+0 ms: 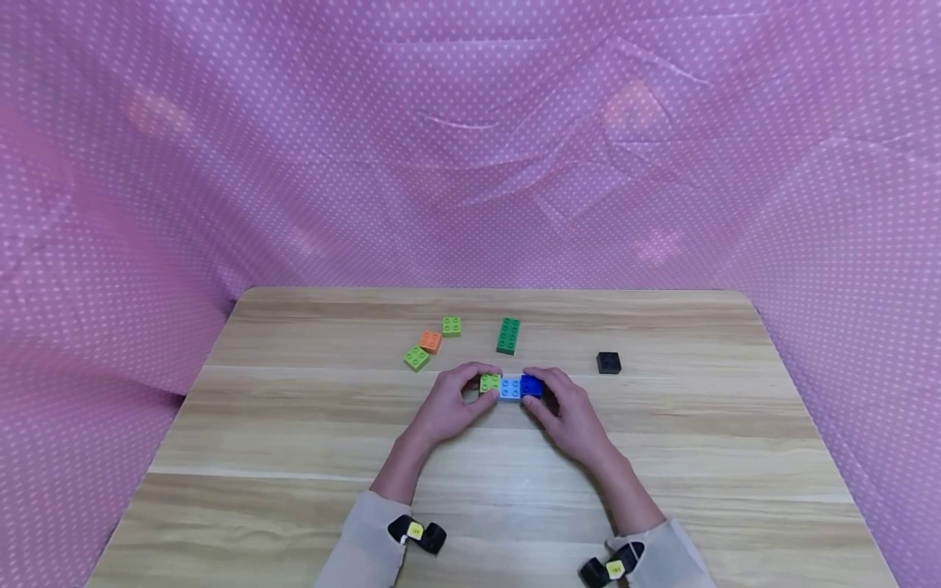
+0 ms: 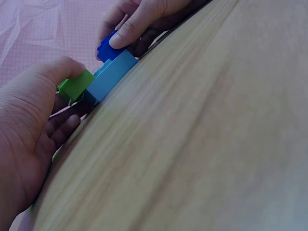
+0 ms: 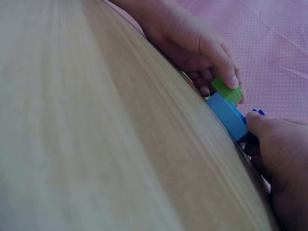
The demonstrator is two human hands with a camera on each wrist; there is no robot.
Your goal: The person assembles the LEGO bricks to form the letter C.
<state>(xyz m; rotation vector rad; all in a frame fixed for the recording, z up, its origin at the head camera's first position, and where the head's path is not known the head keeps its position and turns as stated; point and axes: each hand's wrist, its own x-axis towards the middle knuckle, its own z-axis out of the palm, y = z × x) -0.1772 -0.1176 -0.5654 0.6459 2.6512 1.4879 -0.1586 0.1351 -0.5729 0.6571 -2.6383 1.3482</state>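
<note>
A light blue brick (image 1: 510, 388) rests on the wooden table between the two hands. My left hand (image 1: 448, 404) pinches a lime green brick (image 1: 489, 383) between thumb and fingers at the left end of the light blue one. At the opposite end, a dark blue brick (image 1: 532, 386) is pinched by my right hand (image 1: 577, 416). Both wrist views show the lime brick (image 2: 78, 85) and the dark blue brick (image 2: 109, 47) raised at the ends of the light blue brick (image 3: 227, 115). Whether their studs are fully pressed together I cannot tell.
Beyond the hands lie a long dark green brick (image 1: 508, 336), an orange brick (image 1: 430, 341) and two more lime bricks, one nearer (image 1: 416, 358) and one farther (image 1: 452, 327). Off to the right sits a black brick (image 1: 608, 363). Pink dotted cloth (image 1: 470, 163) hangs around the table (image 1: 294, 457).
</note>
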